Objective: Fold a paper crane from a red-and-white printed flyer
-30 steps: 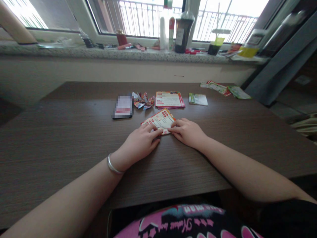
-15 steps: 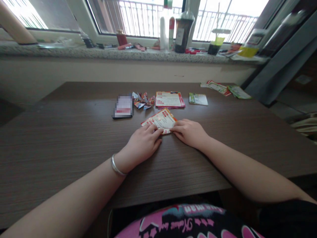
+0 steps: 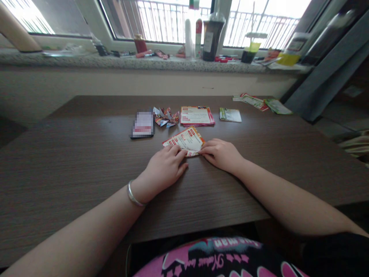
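A printed paper sheet [image 3: 188, 139], white with red labels and an orange edge, lies slanted on the table with its near edge folded up in a narrow strip. My left hand [image 3: 165, 165] holds the sheet down at its lower left, fingers bent over the fold and thumb resting nearer me. At the right end of the fold, my right hand [image 3: 220, 154] pinches the paper between thumb and fingers. Just beyond the sheet sit a stack of similar printed sheets [image 3: 197, 115] and a cluster of folded paper pieces [image 3: 167, 117].
A phone [image 3: 142, 125] with a blurred screen lies left of the folded pieces. Right of the stack is a small green-and-white pile of cards [image 3: 230, 114]. More printed papers [image 3: 253, 101] lie at the table's far right. Bottles and a dark cup [image 3: 212, 38] line the windowsill.
My left hand has slid slightly left along the folded edge, and the sheet has shifted a little with it. My right hand stays almost in place.
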Demonstrator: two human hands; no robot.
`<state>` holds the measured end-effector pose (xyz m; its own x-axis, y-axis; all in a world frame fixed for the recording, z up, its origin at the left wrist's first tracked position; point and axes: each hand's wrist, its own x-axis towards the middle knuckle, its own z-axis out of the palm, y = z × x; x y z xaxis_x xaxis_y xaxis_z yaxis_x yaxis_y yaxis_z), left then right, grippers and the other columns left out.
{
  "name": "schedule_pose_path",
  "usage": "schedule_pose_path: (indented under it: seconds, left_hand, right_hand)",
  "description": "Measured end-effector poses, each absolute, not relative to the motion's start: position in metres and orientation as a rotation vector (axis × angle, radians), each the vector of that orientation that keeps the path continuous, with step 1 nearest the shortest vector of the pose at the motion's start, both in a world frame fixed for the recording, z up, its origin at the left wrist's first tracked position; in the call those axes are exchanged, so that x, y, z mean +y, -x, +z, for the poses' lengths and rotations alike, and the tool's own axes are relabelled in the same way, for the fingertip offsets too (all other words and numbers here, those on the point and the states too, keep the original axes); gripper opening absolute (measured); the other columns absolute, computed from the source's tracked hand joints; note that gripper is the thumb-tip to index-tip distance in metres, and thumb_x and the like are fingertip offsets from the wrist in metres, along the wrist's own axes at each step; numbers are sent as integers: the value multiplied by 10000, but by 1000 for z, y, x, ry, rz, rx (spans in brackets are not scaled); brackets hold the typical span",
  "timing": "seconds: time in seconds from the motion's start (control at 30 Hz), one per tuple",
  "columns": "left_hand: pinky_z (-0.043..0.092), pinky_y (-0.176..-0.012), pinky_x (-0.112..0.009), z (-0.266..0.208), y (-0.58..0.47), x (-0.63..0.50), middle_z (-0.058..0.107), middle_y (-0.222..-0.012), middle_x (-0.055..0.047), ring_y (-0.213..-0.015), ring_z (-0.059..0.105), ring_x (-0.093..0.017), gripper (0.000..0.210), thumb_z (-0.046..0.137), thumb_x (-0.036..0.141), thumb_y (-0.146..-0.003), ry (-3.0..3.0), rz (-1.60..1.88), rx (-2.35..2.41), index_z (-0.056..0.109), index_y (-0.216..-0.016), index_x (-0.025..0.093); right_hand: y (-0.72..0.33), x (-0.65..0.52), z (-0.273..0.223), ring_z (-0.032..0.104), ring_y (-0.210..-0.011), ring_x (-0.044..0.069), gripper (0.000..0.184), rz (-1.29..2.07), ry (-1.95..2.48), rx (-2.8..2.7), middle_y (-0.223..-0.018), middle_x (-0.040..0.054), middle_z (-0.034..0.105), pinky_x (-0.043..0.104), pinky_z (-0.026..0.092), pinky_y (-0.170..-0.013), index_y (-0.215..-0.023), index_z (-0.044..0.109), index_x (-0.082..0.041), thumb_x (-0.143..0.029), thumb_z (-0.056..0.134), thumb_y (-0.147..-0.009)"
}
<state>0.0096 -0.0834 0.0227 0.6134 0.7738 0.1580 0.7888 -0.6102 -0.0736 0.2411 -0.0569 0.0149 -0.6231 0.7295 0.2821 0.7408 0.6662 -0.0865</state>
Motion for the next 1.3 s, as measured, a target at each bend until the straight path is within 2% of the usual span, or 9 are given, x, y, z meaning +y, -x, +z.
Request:
schedule_pose_path:
  seconds: [0.13,0.33,0.43,0.53,0.63,0.83,1.03,1.3]
  left_hand:
    - [465,-938,-407,23,-9,-86,560,-1182,-117,-1086,546,-271,445,446,395,-950,2676,-148,-1343,479,-1364,235]
    - [448,-955,-455,20,-9,-87,561,-1186,-129,-1085,545,-291,446,432,404,-951,2650,-141,-1356,492,-1365,252]
    - [408,-1016,-472,17,-9,-86,546,-1257,-126,-1166,509,-306,437,438,392,-952,2652,-169,-1325,508,-1353,232]
    - [387,-1058,-440,15,-8,-84,525,-1320,-123,-1227,476,-289,465,450,388,-954,2729,-193,-1247,490,-1366,178]
    - [402,-1049,-437,16,-7,-82,542,-1299,-120,-1207,494,-280,505,473,435,-941,2793,-203,-1201,481,-1368,164]
    - [421,-1031,-434,24,-6,-84,553,-1263,-98,-1179,515,-262,479,481,411,-939,2840,-201,-1185,462,-1387,246]
    - [410,-1044,-427,23,-6,-85,544,-1283,-99,-1195,502,-264,473,467,415,-945,2828,-187,-1197,472,-1383,237]
    - [435,-1012,-437,24,-7,-85,557,-1247,-105,-1153,522,-269,459,467,422,-939,2815,-183,-1189,493,-1357,233]
  right_hand:
    - [-239,-57,15,605,-966,183,262,-69,1156,-2609,-1073,30,710,293,457,-781,-1003,746,-252,-285,492,-948]
    - [-238,-57,16,594,-949,188,272,-87,1208,-2623,-1067,27,701,294,450,-752,-1023,743,-276,-311,484,-951]
    - [-238,-58,17,592,-955,183,284,-85,1214,-2632,-1066,32,696,290,449,-759,-1026,741,-274,-316,468,-958]
    - [-238,-60,18,591,-962,186,296,-101,1216,-2655,-1070,38,692,289,447,-760,-1043,736,-270,-315,454,-963]
    - [-238,-61,20,588,-961,187,308,-110,1218,-2675,-1077,44,688,288,445,-754,-1062,732,-270,-313,443,-966]
    - [-239,-61,21,587,-961,192,298,-114,1210,-2684,-1076,39,686,291,442,-750,-1066,730,-274,-305,454,-958]
    - [-239,-62,22,580,-954,196,306,-163,1159,-2720,-1070,62,688,296,439,-762,-1068,725,-248,-293,440,-966]
    - [-238,-63,23,570,-940,198,283,-155,1065,-2739,-1062,52,689,306,426,-785,-1101,705,-278,-276,466,-950]
